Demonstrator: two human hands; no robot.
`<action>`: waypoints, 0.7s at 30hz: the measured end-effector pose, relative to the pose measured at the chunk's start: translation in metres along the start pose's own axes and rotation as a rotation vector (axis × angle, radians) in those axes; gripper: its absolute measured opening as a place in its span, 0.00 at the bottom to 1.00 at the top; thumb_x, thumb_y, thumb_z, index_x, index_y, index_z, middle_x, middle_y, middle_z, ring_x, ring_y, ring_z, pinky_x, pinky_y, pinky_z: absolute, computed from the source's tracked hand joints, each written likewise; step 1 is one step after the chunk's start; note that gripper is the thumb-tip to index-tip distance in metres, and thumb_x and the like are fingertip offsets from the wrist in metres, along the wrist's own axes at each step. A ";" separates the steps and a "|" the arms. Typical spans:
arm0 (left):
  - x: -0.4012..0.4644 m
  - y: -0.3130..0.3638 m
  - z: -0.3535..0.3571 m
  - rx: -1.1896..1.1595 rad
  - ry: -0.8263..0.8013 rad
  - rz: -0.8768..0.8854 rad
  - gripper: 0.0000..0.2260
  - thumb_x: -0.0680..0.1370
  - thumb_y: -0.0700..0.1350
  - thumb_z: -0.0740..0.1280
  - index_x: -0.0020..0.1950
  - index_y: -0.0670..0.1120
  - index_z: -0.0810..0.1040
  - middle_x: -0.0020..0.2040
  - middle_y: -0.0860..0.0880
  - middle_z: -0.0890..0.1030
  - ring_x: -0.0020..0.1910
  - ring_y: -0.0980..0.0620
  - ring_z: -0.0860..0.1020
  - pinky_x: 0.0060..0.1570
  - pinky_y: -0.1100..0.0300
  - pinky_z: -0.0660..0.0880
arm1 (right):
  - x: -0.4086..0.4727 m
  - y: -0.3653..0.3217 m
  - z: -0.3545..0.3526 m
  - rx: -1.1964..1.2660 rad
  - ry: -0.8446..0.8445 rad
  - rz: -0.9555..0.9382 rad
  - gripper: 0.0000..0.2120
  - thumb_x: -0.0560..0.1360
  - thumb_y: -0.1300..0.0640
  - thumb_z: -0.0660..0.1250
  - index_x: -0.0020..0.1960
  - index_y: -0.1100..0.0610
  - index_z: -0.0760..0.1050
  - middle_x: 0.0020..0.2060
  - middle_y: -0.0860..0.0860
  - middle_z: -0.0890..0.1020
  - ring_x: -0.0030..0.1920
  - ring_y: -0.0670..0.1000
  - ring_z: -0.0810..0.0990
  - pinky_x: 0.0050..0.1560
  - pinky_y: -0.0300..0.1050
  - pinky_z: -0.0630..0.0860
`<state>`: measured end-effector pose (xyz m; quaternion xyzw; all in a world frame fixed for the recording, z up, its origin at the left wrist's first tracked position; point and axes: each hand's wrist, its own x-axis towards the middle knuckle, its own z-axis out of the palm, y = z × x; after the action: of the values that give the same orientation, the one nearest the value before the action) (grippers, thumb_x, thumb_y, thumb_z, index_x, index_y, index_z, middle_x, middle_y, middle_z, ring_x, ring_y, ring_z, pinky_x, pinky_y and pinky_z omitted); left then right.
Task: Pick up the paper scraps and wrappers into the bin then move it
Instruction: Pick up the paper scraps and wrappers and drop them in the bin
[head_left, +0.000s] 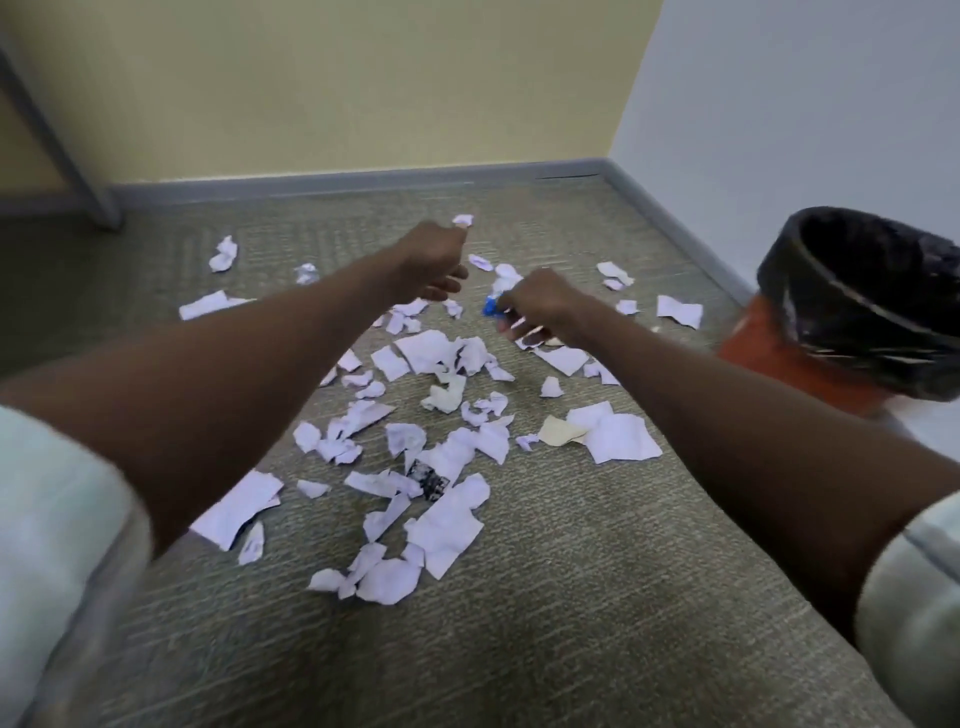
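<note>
Paper scraps (441, 358) litter carpet (571, 597). Right hand (540, 306) pinches blue wrapper (491, 306). Left hand (431, 260) loosely curled, grip unclear. Lined orange bin (857, 306) stands right, near wall (805, 104).

White scraps (441, 525) beside lined bin (862, 291)

Paper scraps (447, 535) lie scattered across the middle of the floor (597, 597). The bin (852, 312) stands at the right, near the right-hand wall (805, 104).
</note>
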<state>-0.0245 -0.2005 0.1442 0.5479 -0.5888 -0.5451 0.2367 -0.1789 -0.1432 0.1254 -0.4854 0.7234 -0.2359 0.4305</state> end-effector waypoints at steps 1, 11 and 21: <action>-0.008 -0.014 -0.007 0.034 -0.015 -0.021 0.21 0.83 0.56 0.53 0.60 0.40 0.73 0.53 0.41 0.79 0.43 0.48 0.76 0.42 0.58 0.71 | 0.001 0.005 0.013 -0.059 -0.075 -0.011 0.09 0.77 0.61 0.65 0.51 0.68 0.77 0.40 0.60 0.83 0.30 0.52 0.78 0.29 0.39 0.71; -0.048 -0.102 -0.037 0.605 0.056 -0.042 0.17 0.84 0.50 0.54 0.45 0.40 0.74 0.39 0.42 0.76 0.34 0.48 0.73 0.34 0.61 0.69 | 0.000 0.043 0.090 -0.721 -0.404 -0.206 0.26 0.75 0.53 0.71 0.66 0.66 0.68 0.49 0.59 0.74 0.36 0.53 0.75 0.31 0.48 0.76; -0.058 -0.200 0.035 1.210 -0.269 0.026 0.50 0.70 0.52 0.76 0.80 0.51 0.43 0.78 0.37 0.51 0.75 0.35 0.56 0.70 0.42 0.63 | -0.004 0.108 0.145 -0.982 -0.391 -0.257 0.45 0.72 0.40 0.69 0.77 0.58 0.50 0.72 0.64 0.58 0.70 0.66 0.65 0.66 0.55 0.67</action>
<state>0.0391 -0.0959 -0.0282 0.5043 -0.8248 -0.1757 -0.1856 -0.1084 -0.0837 -0.0302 -0.7490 0.5898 0.1736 0.2471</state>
